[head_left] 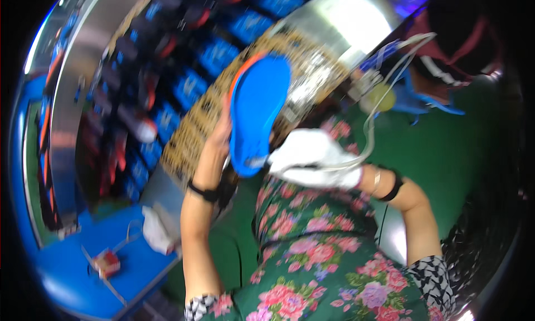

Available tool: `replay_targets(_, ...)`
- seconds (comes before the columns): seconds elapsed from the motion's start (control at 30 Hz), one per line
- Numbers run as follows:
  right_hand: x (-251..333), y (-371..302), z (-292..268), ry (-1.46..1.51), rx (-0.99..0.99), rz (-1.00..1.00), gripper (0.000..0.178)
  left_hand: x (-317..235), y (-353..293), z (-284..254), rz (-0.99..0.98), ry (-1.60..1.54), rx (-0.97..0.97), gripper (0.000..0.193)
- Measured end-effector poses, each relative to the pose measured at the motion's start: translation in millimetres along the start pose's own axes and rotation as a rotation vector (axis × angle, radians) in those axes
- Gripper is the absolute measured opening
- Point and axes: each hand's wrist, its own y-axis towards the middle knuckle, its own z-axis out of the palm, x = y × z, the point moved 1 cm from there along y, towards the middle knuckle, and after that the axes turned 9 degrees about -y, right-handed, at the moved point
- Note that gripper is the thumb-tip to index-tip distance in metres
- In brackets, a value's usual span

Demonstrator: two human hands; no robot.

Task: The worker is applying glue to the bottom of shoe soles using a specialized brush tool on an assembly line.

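Head view, centre of the frame: a blue insole (pixel 257 109), smooth and matte, long and rounded, broad at the upper end and narrow at the heel, with an orange-red strip along its upper left edge; held up from the left by the bare left hand (pixel 223 127), palm side against the long edge, fingers mostly hidden behind the sole (impossible to tell how far round); at the heel, right of centre, the right hand (pixel 313 156) in a soft white fabric glove, curled closed around a slender pale-tipped tool (pixel 256 162), with tip overlapping the heel; too blurred to tell whether touching; a smooth pale hose (pixel 370 128) curving from the glove toward the upper right.

Behind, across upper centre, a tan perforated band (pixel 186 140) with a coarse, holed texture; near its right end, crinkled silvery sheeting (pixel 317 75); at lower left, a smooth blue table (pixel 64 259) with a small reddish block (pixel 106 263) and a limp white bundle (pixel 157 230); at lower centre, a green flowered apron (pixel 317 232); at right, flat green floor (pixel 409 148).
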Motion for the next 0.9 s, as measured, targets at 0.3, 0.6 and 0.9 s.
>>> replay_targets(0.3,-13,-20,19,0.850,-0.569,0.790,0.019,40,-16,-3,0.659,-0.235,-0.272,0.059)
replay_targets(0.6,-32,-16,28,0.965,-0.589,0.845,0.022,73,-89,37,0.385,-0.080,-0.119,0.087)
replay_targets(0.9,0,1,25,0.969,-0.586,0.732,0.016,117,-103,35,0.337,-0.602,0.026,0.096)
